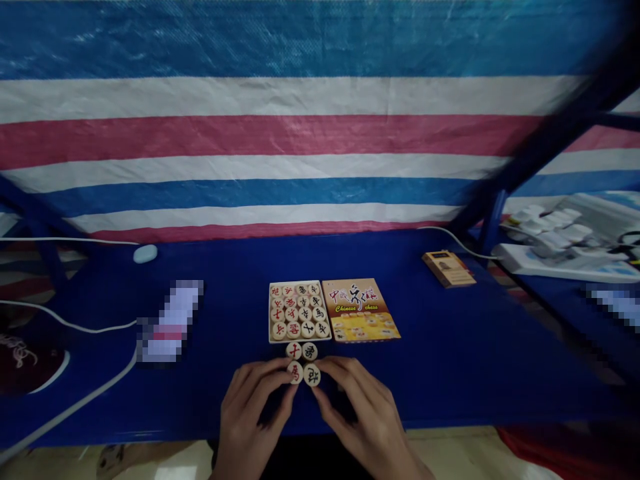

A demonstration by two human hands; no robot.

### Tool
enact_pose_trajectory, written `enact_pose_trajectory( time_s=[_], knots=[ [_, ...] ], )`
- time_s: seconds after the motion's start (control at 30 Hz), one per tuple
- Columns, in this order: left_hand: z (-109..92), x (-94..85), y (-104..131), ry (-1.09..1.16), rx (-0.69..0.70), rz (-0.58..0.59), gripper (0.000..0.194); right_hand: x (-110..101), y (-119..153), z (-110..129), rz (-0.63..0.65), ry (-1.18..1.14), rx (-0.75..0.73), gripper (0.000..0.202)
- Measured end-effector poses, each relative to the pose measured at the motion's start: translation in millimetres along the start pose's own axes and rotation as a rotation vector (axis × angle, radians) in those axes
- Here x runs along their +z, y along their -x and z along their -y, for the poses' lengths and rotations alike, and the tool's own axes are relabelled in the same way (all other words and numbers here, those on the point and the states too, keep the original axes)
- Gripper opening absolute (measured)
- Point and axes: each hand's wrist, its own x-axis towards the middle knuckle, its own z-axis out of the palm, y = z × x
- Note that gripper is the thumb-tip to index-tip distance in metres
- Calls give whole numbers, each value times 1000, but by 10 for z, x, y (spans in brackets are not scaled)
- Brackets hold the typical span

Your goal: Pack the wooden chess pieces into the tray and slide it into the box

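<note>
My left hand [260,400] pinches a round Chinese chess piece with a red character [295,373] between thumb and fingertips. Right beside it, my right hand [357,403] grips a piece with a black character [312,375]. Just beyond these two are another red-marked piece [293,351] and another black-marked piece [310,351], side by side. Behind them sits an open white box [270,313] filled with rows of pieces, red-marked on the left and black-marked on the right. Against the box's right side lies its printed lid [360,310], reading "Chinese chess".
On the blue table [450,373] lie a blurred-out phone [173,323] at left, a small white case [145,253] and a cigarette-pack-like box [449,269] at right. White cables [75,413] cross the left side. A power strip [565,263] with plugs stands far right.
</note>
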Motion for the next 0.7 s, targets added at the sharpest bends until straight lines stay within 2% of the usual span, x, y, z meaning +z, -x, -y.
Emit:
enact_pose_trajectory(
  time_s=[0.27, 0.4, 0.6, 0.7],
  knots=[
    [47, 32, -302, 167, -33, -89, 20, 87, -287, -49, -183, -136, 13, 51],
    [67, 69, -376, 235, -70, -86, 16, 95, -364, -81, -191, -174, 24, 49],
    [55, 53, -347, 251, -70, -76, 15, 80, -327, -54, -186, -205, 34, 42],
    [69, 56, -340, 256, -67, -78, 15, 96, -342, -60, -198, -280, 50, 29]
  ],
)
